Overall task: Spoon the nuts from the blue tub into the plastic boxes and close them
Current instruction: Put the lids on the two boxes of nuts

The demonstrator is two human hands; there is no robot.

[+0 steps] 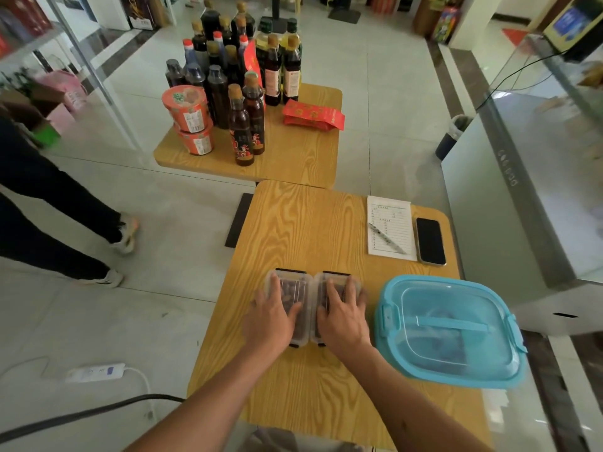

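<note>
Two clear plastic boxes sit side by side mid-bench, touching, their long axes running near to far. The left hand (272, 316) lies flat on the left box (287, 306) and the right hand (342, 316) on the right box (336, 305), fingers straight and spread, gripping nothing — the palms hide most of each lid. Dark contents show only dimly. The blue tub (452, 331) sits just right of them, lid on, its contents blurred. The bench (310, 223) is cut off at the near edge.
</note>
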